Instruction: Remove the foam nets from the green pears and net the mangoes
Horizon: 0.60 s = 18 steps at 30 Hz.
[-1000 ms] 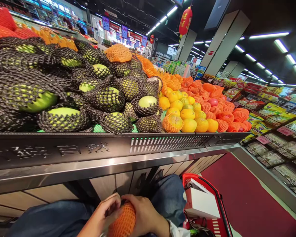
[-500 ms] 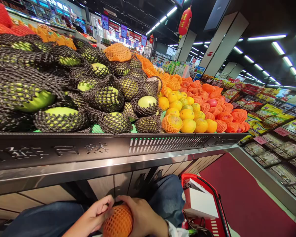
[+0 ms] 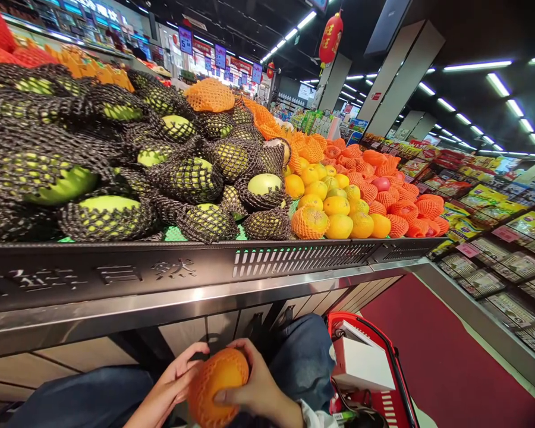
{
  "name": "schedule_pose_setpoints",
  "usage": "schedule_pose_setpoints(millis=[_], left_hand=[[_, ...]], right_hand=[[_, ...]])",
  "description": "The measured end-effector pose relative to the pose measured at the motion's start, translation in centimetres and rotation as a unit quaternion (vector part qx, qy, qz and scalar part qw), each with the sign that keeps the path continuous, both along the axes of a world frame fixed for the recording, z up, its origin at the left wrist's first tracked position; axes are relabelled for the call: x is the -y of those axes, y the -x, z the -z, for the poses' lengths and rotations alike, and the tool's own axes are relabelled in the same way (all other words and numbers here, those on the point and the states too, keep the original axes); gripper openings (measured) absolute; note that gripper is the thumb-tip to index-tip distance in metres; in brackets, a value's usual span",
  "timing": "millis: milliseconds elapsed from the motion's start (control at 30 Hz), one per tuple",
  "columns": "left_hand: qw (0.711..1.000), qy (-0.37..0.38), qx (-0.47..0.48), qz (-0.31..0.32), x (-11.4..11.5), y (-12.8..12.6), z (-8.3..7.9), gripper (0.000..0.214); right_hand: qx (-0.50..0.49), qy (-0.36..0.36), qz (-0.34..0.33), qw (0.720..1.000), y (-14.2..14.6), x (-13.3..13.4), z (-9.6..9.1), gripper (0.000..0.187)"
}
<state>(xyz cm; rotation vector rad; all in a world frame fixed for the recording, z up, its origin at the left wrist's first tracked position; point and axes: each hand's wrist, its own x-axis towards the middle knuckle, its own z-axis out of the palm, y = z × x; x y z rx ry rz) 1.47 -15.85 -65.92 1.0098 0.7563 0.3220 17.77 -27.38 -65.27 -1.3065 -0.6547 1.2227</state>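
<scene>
Low in the head view, both my hands hold one orange fruit in an orange foam net (image 3: 216, 383) in front of my jeans. My right hand (image 3: 261, 389) wraps it from the right, fingers curled over its top and thumb across its front. My left hand (image 3: 172, 383) grips its left side with bent fingers. The fruit sits below the metal front edge of the produce stand (image 3: 205, 270).
The stand holds green fruit in black nets (image 3: 116, 172), bare oranges (image 3: 339, 208) and orange-netted fruit (image 3: 410, 211). A red shopping basket (image 3: 374, 380) with a white box stands at my right on a red floor. Shelves of packaged goods (image 3: 494, 261) line the right aisle.
The netted fruit has risen slightly and turned in my hands. My right thumb now lies across its front and more of the fruit shows.
</scene>
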Motion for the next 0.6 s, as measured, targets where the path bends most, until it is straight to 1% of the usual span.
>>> schedule_pose_setpoints(millis=[67, 133, 200, 333, 433, 500, 533, 600], left_hand=[[0.999, 0.014, 0.040, 0.020, -0.2, 0.2, 0.2, 0.073], [0.998, 0.005, 0.052, 0.018, -0.3, 0.2, 0.6, 0.070], [0.999, -0.018, 0.046, -0.003, -0.1, 0.1, 1.1, 0.067], [0.997, -0.036, 0.047, -0.055, 0.5, -0.1, 1.7, 0.070], [0.993, -0.058, 0.076, -0.067, 1.2, -0.5, 1.3, 0.086], [0.992, -0.071, 0.076, -0.071, 1.9, -1.0, 1.0, 0.098], [0.992, -0.075, 0.064, -0.075, 2.2, -1.3, 1.0, 0.099], [0.994, -0.071, 0.038, -0.078, 2.7, -2.0, 1.0, 0.090]], right_hand=[[-0.085, -0.027, 0.029, 0.996, 0.0, -0.4, 0.0, 0.074], [-0.118, -0.041, 0.048, 0.991, 0.0, -0.6, -0.5, 0.066], [-0.138, -0.043, 0.052, 0.988, 0.0, -0.7, -1.2, 0.062], [-0.156, -0.043, 0.045, 0.986, 0.1, -0.5, -1.7, 0.062], [-0.161, -0.052, 0.041, 0.985, 0.0, -0.3, -1.8, 0.061], [-0.165, -0.056, 0.030, 0.984, 0.0, -0.2, -1.8, 0.058], [-0.167, -0.059, 0.017, 0.984, 0.0, -0.2, -1.7, 0.058], [-0.162, -0.063, -0.013, 0.985, 0.1, -0.2, -1.7, 0.058]])
